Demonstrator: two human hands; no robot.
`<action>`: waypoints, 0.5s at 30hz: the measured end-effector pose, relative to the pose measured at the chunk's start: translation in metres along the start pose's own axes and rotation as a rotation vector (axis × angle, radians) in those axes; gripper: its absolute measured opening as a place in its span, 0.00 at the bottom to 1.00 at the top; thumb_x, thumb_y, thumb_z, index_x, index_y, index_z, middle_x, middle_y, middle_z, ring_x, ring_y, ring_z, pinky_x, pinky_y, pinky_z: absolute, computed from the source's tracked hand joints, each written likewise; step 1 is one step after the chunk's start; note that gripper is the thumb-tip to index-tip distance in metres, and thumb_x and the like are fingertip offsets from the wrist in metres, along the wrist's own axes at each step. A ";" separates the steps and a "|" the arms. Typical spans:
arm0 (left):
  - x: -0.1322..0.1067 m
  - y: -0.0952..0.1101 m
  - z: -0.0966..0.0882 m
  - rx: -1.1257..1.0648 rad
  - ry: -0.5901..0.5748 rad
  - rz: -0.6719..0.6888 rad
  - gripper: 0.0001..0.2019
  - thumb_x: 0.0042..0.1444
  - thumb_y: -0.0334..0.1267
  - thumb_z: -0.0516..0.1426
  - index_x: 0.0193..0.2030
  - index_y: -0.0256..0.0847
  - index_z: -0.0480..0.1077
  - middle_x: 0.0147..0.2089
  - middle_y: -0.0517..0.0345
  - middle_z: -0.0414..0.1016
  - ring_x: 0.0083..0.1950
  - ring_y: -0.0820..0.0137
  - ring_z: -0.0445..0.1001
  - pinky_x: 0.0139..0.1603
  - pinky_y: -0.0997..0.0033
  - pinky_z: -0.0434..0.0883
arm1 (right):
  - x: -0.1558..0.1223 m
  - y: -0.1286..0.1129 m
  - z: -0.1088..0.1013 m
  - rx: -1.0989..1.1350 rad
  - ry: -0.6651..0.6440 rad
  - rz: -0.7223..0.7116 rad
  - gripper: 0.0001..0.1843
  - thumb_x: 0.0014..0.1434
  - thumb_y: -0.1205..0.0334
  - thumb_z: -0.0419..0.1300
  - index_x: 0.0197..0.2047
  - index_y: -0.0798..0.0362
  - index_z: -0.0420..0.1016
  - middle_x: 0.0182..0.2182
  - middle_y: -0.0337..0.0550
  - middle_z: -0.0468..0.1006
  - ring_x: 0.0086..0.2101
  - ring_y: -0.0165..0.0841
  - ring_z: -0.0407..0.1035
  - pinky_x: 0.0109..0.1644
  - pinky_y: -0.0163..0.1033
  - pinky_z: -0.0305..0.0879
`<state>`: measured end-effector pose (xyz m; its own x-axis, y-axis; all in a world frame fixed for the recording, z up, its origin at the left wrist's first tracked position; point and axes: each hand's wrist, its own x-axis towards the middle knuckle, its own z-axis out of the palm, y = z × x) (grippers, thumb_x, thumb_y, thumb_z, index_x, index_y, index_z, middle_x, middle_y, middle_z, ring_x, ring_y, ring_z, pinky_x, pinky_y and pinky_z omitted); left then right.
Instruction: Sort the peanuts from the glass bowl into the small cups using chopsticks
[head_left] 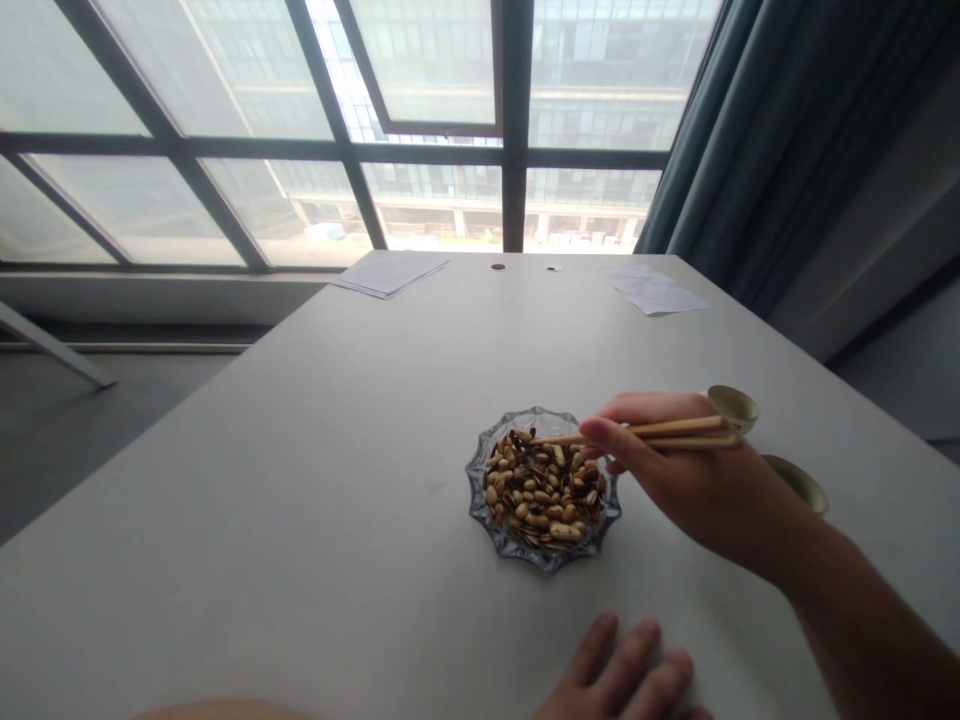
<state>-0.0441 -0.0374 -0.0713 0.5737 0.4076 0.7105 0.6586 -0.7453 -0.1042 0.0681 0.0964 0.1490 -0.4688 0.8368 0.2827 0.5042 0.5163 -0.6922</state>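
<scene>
The right hand is curled firmly around a pair of slim, pale bamboo chopsticks, holding them level with their tips pointing away to its left. The tips sit close together above the far side of the food, though I can't tell whether they have hold of anything. Directly in front of the right hand, and touching neither hand, is a scalloped, clear smoky-blue glass dish. It is heaped with striped black-and-white sunflower seeds and tan, peanut-like nuts. The left hand is nearer the person, below the dish, open and empty, with its fingers spread and resting on the tabletop. Just past the right hand's knuckles stand two small, round, cream-coloured cups, one beyond the other, with a second cup close beside the right wrist. Everything rests on a long, pale grey-white table. Well ahead of the hands, near the table's far edge, lie a small stack of white papers to the left and loose white sheets to the right. Beyond the table rises a tall, dark-framed window, and a heavy blue-grey curtain hangs ahead and to the right of the hands.
</scene>
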 end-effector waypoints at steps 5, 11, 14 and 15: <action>-0.004 -0.002 -0.001 0.010 -0.109 0.071 0.11 0.78 0.45 0.54 0.60 0.49 0.72 0.68 0.57 0.71 0.64 0.60 0.74 0.66 0.55 0.70 | 0.000 -0.001 0.005 0.026 -0.065 0.008 0.22 0.69 0.49 0.61 0.29 0.54 0.82 0.24 0.41 0.80 0.27 0.35 0.74 0.31 0.36 0.68; -0.002 -0.001 0.000 0.004 -0.037 0.030 0.10 0.79 0.43 0.53 0.59 0.49 0.74 0.67 0.59 0.72 0.63 0.63 0.74 0.64 0.57 0.71 | 0.001 -0.001 0.009 0.135 -0.097 -0.010 0.20 0.71 0.51 0.59 0.34 0.55 0.83 0.30 0.42 0.82 0.32 0.33 0.75 0.36 0.35 0.68; -0.002 -0.001 0.000 -0.005 -0.024 0.026 0.11 0.79 0.44 0.53 0.59 0.49 0.74 0.67 0.59 0.72 0.63 0.63 0.74 0.64 0.57 0.71 | -0.001 -0.001 0.014 0.159 -0.141 -0.034 0.19 0.71 0.52 0.59 0.34 0.54 0.83 0.32 0.43 0.83 0.33 0.33 0.75 0.36 0.35 0.68; -0.002 -0.001 0.000 0.001 -0.031 0.030 0.11 0.79 0.44 0.53 0.59 0.49 0.73 0.67 0.59 0.72 0.64 0.62 0.74 0.64 0.57 0.71 | -0.003 -0.001 0.014 0.128 -0.119 -0.026 0.20 0.71 0.51 0.59 0.33 0.54 0.83 0.31 0.43 0.82 0.32 0.34 0.75 0.35 0.35 0.68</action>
<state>-0.0464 -0.0377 -0.0724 0.6082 0.4013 0.6849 0.6412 -0.7570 -0.1257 0.0590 0.0913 0.1397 -0.5670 0.7921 0.2261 0.3980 0.5038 -0.7666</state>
